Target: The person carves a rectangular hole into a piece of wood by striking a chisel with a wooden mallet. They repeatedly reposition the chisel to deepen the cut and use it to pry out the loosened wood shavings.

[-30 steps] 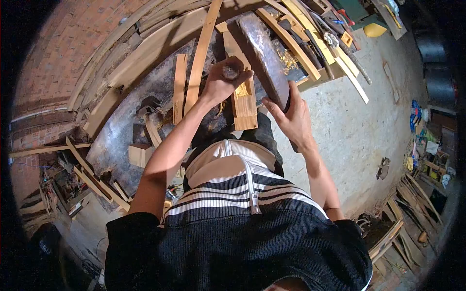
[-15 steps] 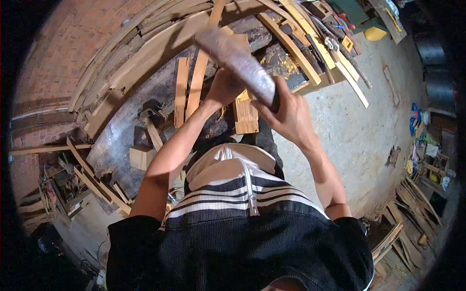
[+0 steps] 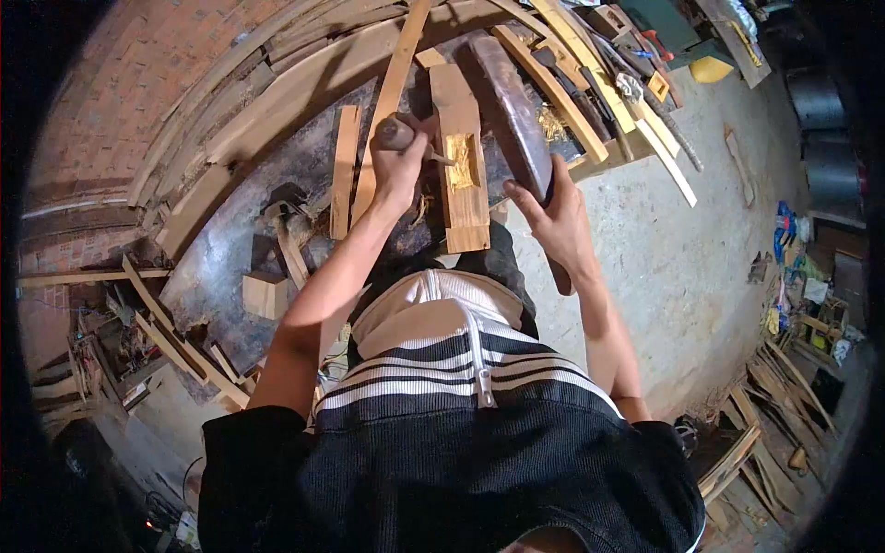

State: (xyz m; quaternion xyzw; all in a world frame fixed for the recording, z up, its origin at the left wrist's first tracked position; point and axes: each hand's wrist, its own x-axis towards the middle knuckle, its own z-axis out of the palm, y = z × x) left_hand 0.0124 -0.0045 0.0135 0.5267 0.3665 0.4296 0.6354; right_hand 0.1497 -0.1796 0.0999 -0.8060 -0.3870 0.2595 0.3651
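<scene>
Since half a second ago the mallet (image 3: pixel 505 97) has swung back off the chisel (image 3: pixel 398 134) and now sits up and to the right of the wooden block (image 3: pixel 464 217). Right hand (image 3: pixel 553 217) is wrapped tight around the mallet's lower end. Left hand (image 3: pixel 398 175) is fisted round the chisel handle, just left of the block, with the blade angled toward the chip-filled mortise (image 3: pixel 460 161). The fingers hide most of the blade.

The block lies lengthwise on the dark workbench (image 3: pixel 230 249), with loose slats (image 3: pixel 343 166) just left of the chisel hand and a small offcut (image 3: pixel 265 295) further down. The mallet covers part of the bench behind it, and there's a jumble of hand tools (image 3: pixel 636 78) past that.
</scene>
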